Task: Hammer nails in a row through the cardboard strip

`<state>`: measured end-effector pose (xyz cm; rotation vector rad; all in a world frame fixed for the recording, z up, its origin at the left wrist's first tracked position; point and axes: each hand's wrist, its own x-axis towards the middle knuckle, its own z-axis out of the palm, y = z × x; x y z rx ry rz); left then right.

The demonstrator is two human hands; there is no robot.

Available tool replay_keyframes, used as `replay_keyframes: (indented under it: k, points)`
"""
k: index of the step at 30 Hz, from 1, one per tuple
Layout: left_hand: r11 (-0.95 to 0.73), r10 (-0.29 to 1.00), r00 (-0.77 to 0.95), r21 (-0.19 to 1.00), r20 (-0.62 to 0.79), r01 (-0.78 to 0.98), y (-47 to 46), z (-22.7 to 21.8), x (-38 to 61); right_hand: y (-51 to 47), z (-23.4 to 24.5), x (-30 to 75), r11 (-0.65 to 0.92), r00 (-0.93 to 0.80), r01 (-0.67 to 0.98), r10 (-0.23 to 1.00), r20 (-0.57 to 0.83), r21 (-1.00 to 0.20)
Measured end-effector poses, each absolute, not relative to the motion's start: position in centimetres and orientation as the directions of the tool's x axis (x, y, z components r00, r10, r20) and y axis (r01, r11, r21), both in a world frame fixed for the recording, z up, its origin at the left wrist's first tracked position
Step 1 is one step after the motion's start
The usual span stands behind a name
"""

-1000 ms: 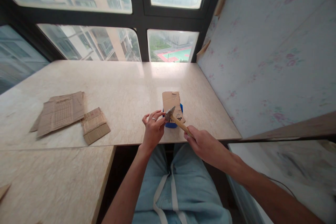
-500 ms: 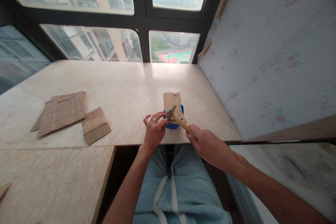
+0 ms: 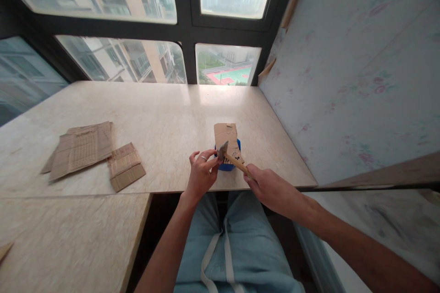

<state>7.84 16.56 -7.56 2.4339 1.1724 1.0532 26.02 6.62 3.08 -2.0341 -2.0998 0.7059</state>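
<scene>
My right hand [image 3: 264, 184] is wrapped round the wooden handle of a hammer [image 3: 235, 161]. The hammer's metal head is over a piece of brown cardboard [image 3: 225, 133], close to the fingertips of my left hand [image 3: 200, 171]. Thumb and forefinger of the left hand are pinched together at the cardboard's left edge; whatever they hold is too small and hidden to name. Beneath the cardboard is a blue container [image 3: 227, 168], mostly covered. Small dark marks or bits, too small to identify, show on the cardboard's near part.
To the left on the stone sill [image 3: 165, 123] lie stacked cardboard sheets [image 3: 84, 146] and a smaller folded cardboard piece [image 3: 127, 167]. Windows rise behind the sill, and a papered wall [image 3: 350, 73] bounds the right side. A lower stone surface [image 3: 75, 233] is at the near left.
The hammer head has dipped slightly toward the left fingertips. Both hands stay in nearly the same place, and the whole view has shifted a little.
</scene>
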Motion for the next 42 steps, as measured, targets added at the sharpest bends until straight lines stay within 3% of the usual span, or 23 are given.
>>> replay_keyframes:
  k: [27,35,42]
  points:
    - [-0.658,0.749,0.422,0.504,0.510,0.559,16.8,-7.5,7.8,6.7,2.7,26.0,-0.032,-0.069,0.910,0.971,-0.227,-0.413]
    - [-0.657,0.752,0.425,0.515,0.504,0.551,16.8,-7.4,7.8,6.4,3.6,26.4,-0.046,-0.044,0.843,0.987,-0.154,-0.535]
    - [-0.636,0.772,0.396,0.593,0.498,0.494,17.0,-8.2,7.8,5.7,2.7,27.8,-0.089,0.051,0.744,0.996,-0.076,-0.662]
